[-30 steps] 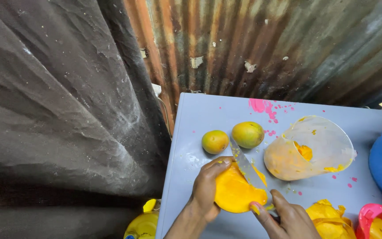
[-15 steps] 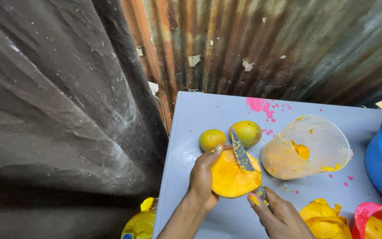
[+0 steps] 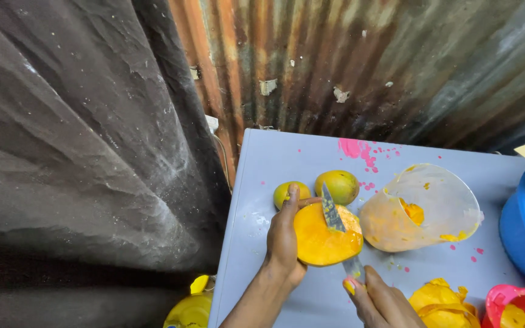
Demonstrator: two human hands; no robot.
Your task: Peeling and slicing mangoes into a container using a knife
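The left hand (image 3: 284, 243) is closed around a peeled mango (image 3: 323, 240), thumb up along its left side and fingers wrapped behind, holding it just above the table (image 3: 274, 164) near the middle of the front edge. The right hand (image 3: 384, 300) grips the handle of a knife (image 3: 334, 215) at the bottom of the view; the blade runs up and left from it and lies against the top right of the mango's orange flesh, its tip pointing toward the back edge. Just behind the held fruit, 2 whole mangoes rest on the table: a small mango (image 3: 287, 193), partly hidden by the left thumb, and a bigger mango (image 3: 338, 185) just beside it on the right. To the right of the knife a clear jug (image 3: 423, 209) lies on its side, smeared inside with orange pulp and holding a few mango pieces. Yellow peels (image 3: 439, 300) are piled near the front right corner, close to the right hand, with a pink bowl (image 3: 511, 307) beside them. A blue tub (image 3: 521, 228) sits at the right edge. Pink stains (image 3: 360, 150) mark the table near its back edge. A dark cloth (image 3: 80, 152) hangs to the left of the table, a rusty corrugated wall (image 3: 366, 61) stands behind it, and a yellow container (image 3: 189, 310) shows below the front left corner.
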